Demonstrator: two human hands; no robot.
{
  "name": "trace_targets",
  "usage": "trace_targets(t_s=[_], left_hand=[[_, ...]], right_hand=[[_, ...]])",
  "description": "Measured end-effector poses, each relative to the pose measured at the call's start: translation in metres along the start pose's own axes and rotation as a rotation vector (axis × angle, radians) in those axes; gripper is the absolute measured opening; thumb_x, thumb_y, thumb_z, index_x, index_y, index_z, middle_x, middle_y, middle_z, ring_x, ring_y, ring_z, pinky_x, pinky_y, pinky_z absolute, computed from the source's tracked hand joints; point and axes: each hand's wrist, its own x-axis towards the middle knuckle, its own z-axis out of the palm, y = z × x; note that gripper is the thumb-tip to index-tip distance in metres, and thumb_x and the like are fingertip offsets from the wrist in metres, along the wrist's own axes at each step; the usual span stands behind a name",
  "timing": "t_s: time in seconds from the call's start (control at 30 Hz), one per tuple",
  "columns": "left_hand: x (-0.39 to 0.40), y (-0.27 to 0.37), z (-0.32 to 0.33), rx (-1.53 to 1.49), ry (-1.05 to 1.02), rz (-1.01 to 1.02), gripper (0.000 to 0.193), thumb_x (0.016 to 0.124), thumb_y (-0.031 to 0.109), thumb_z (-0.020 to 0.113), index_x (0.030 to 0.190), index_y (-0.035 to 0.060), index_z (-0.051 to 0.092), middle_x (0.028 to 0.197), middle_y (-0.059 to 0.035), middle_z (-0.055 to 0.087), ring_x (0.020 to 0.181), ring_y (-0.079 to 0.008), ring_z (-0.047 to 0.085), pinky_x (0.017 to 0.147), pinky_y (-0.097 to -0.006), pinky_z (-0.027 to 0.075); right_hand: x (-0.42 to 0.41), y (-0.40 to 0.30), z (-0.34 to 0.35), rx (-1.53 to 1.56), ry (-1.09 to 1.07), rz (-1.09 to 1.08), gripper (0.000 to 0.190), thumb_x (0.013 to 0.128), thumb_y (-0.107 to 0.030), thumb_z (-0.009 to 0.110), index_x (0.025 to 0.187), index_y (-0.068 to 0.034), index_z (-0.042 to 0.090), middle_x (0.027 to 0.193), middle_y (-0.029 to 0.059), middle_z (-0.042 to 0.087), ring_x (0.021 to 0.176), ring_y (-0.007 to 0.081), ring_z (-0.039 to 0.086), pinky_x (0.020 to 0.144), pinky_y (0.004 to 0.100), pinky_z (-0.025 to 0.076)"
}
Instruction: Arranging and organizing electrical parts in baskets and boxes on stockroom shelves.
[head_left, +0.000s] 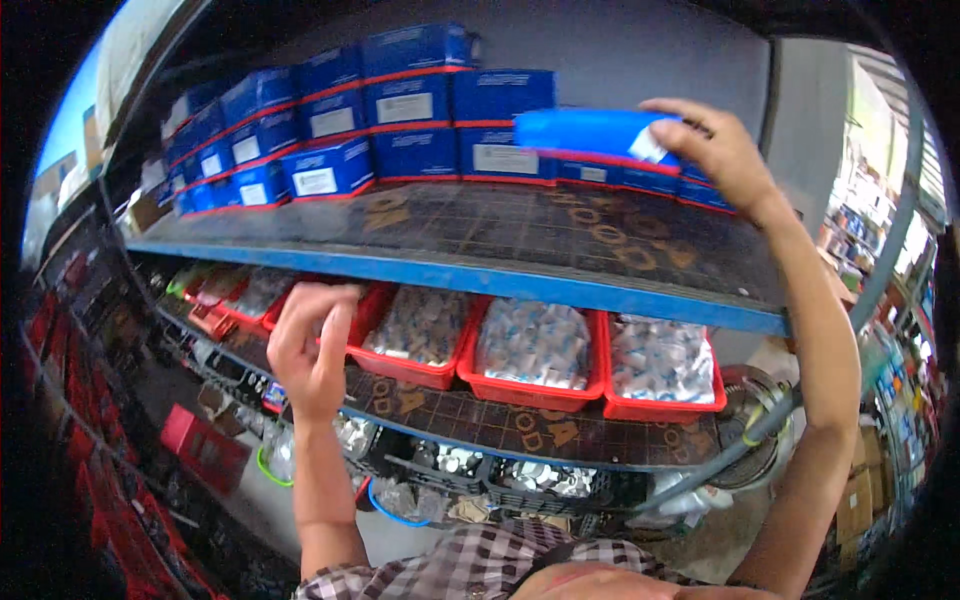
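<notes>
My right hand (716, 154) grips the right end of a small blue box (585, 133) with a red lower edge and a white label. The box is tilted and blurred, held over the upper shelf (480, 217). Stacked blue boxes (409, 105), with red bands and white labels, stand along the back of that shelf, and smaller blue boxes (592, 174) are partly hidden behind the held one. My left hand (311, 345) hangs in front of the blue shelf edge, fingers loosely curled with a gap to the thumb and nothing visible in them.
Red plastic bins (532, 394) filled with clear packets line the lower shelf (517, 431). Beneath are black crates (547, 491) of shiny metal parts. A grey post (757, 427) slants at the right, and a red box (202, 450) is on the floor at left.
</notes>
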Motion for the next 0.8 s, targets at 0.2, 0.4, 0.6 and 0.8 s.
trace_targets(t_s=[0.2,0.4,0.6,0.8], left_hand=[[0.058,-0.021,0.020,0.157,-0.214,0.132,0.030,0.084,0.011,0.064,0.114,0.0045,0.061,0.103,-0.0136,0.063,0.096,-0.0264,0.061,0.083,-0.0337,0.048],[0.073,-0.045,0.020,0.109,-0.518,0.081,0.039,0.090,0.027,0.059,0.124,0.0082,0.056,0.120,-0.0188,0.056,0.111,-0.0353,0.055,0.091,-0.0400,0.046],[0.073,-0.042,0.024,0.155,-0.636,0.034,0.066,0.078,0.051,0.066,0.133,0.0181,0.049,0.135,-0.0276,0.043,0.123,-0.0417,0.045,0.099,-0.0464,0.041],[0.081,-0.053,0.040,0.181,-0.605,0.050,0.059,0.077,0.048,0.068,0.126,0.0169,0.055,0.130,-0.0258,0.049,0.113,-0.0419,0.054,0.092,-0.0461,0.047]], right_hand=[[0.006,-0.075,0.118,-0.365,-0.215,-0.138,0.072,0.074,-0.069,0.056,0.086,0.001,0.070,0.085,0.0281,0.063,0.083,0.0386,0.063,0.074,0.0452,0.050],[0.019,-0.108,0.138,-0.419,-0.328,-0.097,0.078,0.076,-0.073,0.050,0.097,0.001,0.068,0.097,0.0312,0.057,0.094,0.0413,0.058,0.083,0.0470,0.047],[0.038,-0.097,0.140,-0.327,-0.333,-0.229,0.063,0.078,-0.062,0.057,0.086,-0.001,0.070,0.079,0.0244,0.064,0.073,0.0349,0.063,0.068,0.0429,0.049],[0.095,-0.035,0.044,-0.583,-0.017,-0.250,0.038,0.091,-0.036,0.056,0.099,-0.002,0.068,0.082,0.0107,0.067,0.071,0.0167,0.062,0.065,0.0300,0.051]])
